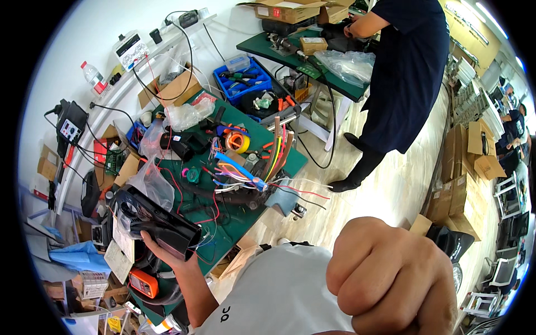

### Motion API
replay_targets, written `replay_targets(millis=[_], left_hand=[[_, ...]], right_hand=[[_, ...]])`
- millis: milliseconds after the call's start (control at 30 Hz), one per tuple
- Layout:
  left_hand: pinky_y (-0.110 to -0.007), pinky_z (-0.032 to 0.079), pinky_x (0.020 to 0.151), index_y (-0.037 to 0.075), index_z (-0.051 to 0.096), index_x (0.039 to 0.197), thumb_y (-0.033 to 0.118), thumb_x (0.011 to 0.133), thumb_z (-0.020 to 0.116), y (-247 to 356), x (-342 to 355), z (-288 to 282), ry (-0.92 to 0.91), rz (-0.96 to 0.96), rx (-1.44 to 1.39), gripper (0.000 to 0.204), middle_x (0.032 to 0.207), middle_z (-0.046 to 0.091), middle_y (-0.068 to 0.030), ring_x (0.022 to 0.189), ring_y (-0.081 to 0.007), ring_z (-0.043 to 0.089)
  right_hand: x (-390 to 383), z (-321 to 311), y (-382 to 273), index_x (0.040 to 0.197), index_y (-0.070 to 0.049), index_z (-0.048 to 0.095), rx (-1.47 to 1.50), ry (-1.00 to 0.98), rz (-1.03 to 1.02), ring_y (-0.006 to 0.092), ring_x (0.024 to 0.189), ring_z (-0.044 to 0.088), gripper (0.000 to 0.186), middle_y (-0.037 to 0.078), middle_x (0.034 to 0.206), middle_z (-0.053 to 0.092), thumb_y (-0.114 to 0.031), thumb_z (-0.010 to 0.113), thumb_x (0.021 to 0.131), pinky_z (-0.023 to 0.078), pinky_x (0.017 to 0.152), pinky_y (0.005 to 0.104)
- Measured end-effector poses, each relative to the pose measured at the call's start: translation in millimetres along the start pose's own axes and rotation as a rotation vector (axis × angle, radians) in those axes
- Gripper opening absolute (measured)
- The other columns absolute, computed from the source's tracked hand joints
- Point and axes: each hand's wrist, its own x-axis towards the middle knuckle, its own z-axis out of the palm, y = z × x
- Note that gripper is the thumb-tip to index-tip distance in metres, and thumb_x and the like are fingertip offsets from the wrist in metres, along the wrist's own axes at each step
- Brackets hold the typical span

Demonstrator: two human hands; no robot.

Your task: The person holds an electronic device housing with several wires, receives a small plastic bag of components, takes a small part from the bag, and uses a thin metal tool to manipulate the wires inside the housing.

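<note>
My left hand (pixel 172 255) grips a long black plastic housing (pixel 167 220) at the left edge of the green bench (pixel 231 226), with thin wires dangling from the housing's end. Beside it lie a clear plastic bag (pixel 156 187) and an orange-cased instrument (pixel 143 282). My right hand (pixel 391 273) is raised close to the camera at the lower right, fingers curled; whatever it may hold is hidden. On the bench are bundles of coloured wires (pixel 254 178), a yellow-and-orange roll (pixel 237 142) and small dark parts.
Another person (pixel 402 84) in dark clothing stands at a second green bench (pixel 262 47) with tools and boxes. A wall shelf (pixel 100 100) holds electronic devices and a bottle. Cardboard boxes (pixel 466 206) are stacked at the right, with more people and chairs beyond.
</note>
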Motion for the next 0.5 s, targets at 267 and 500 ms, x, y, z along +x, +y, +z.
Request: replay_targets(millis=[267, 500], left_hand=[[-0.039, 0.048, 0.095, 0.012, 0.025, 0.145, 0.024, 0.091, 0.058, 22, -5, 15, 0.173, -0.143, -0.159, 0.065, 0.134, 0.046, -0.0125, 0.114, -0.0263, 0.053], [-0.035, 0.051, 0.083, 0.013, 0.053, 0.122, 0.052, 0.091, 0.05, 17, -15, 29, 0.329, 0.047, 0.062, 0.05, 0.11, 0.062, -0.0053, 0.097, -0.0216, 0.061]], right_hand=[[-20, -16, -9, 0.081, -0.008, 0.056, 0.239, 0.073, -0.034, 0.0152, 0.04, 0.041, 0.009, 0.006, 0.054, 0.051, -0.008, 0.054, 0.09, 0.028, 0.037, 0.0267], [-68, -17, 2, 0.096, -0.006, 0.056, 0.012, 0.513, 0.267, 0.0086, 0.044, 0.039, 0.024, -0.001, 0.051, 0.046, -0.029, 0.05, 0.098, 0.029, 0.041, 0.0248]])
